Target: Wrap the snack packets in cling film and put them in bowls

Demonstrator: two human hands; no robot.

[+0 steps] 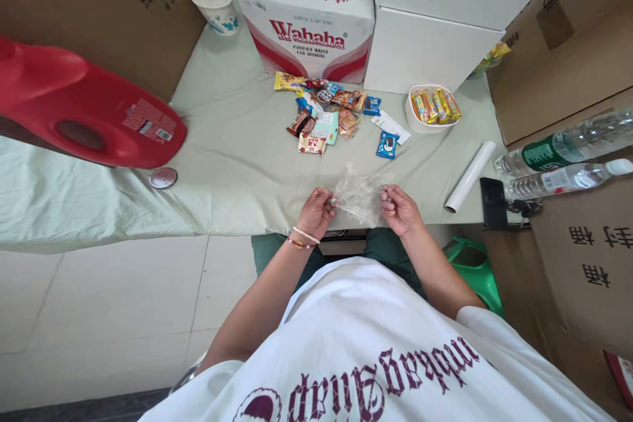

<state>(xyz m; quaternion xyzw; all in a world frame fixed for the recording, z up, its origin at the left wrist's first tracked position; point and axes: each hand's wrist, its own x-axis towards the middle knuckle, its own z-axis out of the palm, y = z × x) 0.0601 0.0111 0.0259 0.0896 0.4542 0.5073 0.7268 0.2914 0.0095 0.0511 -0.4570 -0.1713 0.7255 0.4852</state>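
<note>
Pinched at either side by our left hand (pixel 317 212) and right hand (pixel 399 210), the crumpled clear bag (pixel 359 198) sits at the table's (pixel 247 194) near edge, probably held so its limp film stays spread. Beyond, snack packets (pixel 325 124) lie loose; the white tub (pixel 429 128) seemingly keeps yellow-wrapped snacks (pixel 436 105) together.

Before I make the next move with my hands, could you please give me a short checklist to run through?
1. Left grip holding the clear plastic bag: ok, fingers pinch one side.
2. Right grip on the bag: ok, it pinches the opposite side.
3. Bag smooth: not ok, it is crumpled.
4. Bag's mouth open: cannot tell, the wrinkled film hides it.
5. Heap of snack packets apart from the bag: ok, it lies beyond it on the cloth.
6. White container upright: ok, with yellow-wrapped snacks inside.
</note>
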